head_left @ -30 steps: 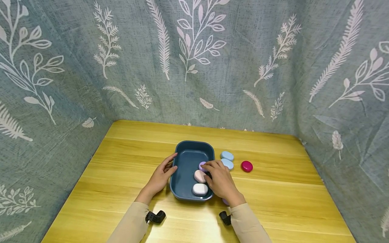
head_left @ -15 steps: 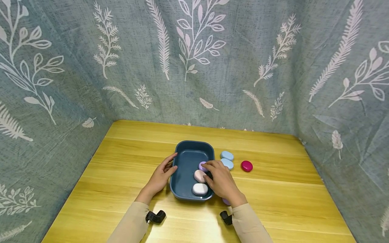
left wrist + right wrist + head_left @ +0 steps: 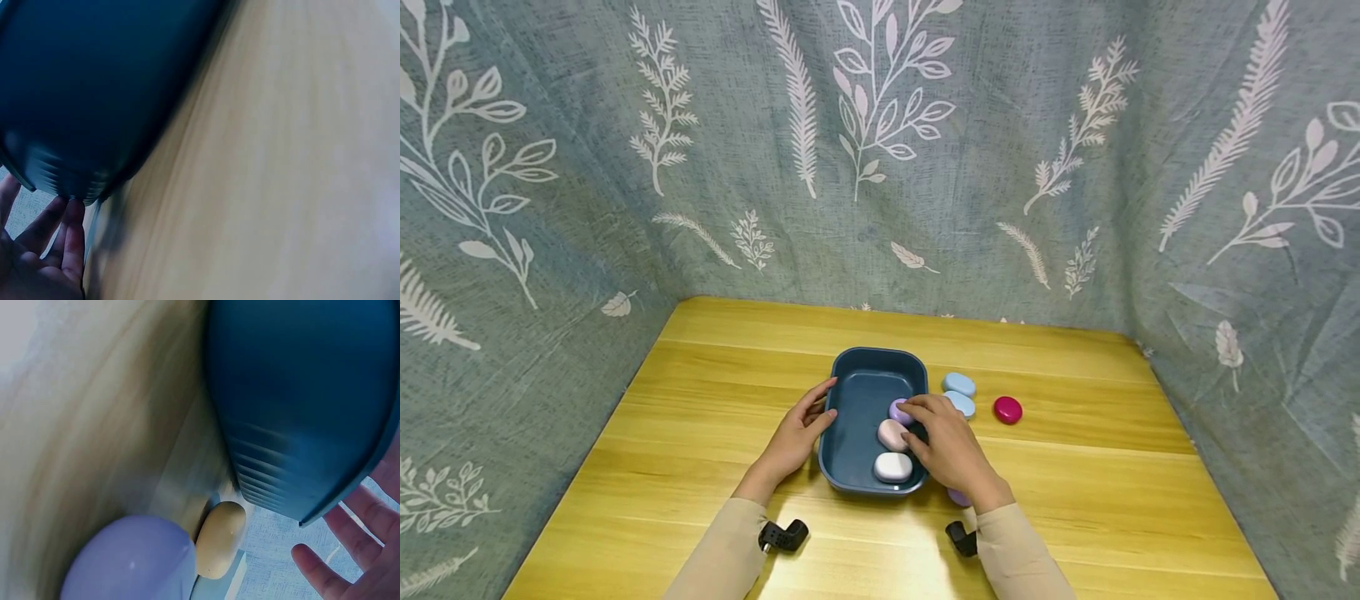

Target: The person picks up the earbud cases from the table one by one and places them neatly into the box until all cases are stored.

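We find the purple piece (image 3: 898, 412) in the dark blue box (image 3: 850, 442), toward its right side, just beyond the pale pink piece (image 3: 892, 434) and the white piece (image 3: 892, 467); it looks smooth, stiff and probably light, likely to slide, so we would pinch it across its rounded sides. Our right grip (image 3: 950, 442) reaches over the right rim, fingers spread, seemingly touching it, while our left grip (image 3: 792, 439) rests spread along the left wall. Rightward on the counter (image 3: 700, 433) lie two blue pieces (image 3: 959, 384) and a red piece (image 3: 1008, 409).

pieces (image 3: 891, 434) in tray (image 3: 856, 433); other pieces (image 3: 1007, 410) right
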The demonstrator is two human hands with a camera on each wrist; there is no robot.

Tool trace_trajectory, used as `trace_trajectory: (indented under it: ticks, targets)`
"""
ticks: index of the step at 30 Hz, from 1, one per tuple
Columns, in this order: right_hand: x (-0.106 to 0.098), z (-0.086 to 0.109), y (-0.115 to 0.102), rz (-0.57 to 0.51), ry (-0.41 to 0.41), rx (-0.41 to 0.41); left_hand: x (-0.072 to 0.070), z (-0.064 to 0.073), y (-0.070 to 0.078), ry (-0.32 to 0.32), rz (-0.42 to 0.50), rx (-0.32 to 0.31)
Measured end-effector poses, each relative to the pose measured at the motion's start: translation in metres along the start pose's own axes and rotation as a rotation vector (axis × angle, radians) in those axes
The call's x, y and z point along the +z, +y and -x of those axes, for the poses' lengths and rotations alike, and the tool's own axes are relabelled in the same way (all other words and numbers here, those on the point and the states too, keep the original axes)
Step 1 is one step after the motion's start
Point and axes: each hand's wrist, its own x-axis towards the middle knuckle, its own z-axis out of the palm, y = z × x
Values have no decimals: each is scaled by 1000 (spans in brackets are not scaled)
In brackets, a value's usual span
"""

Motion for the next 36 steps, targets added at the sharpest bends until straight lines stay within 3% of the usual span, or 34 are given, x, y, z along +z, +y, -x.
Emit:
trace_trajectory:
  ticks: [19, 36]
  targets:
    - [-11, 8, 8, -18, 35, -3, -1, -1, -3, 4, -14, 11]
    - [-22, 22, 13, -73, 13, 75, 0, -1, -2, 7, -23, 15]
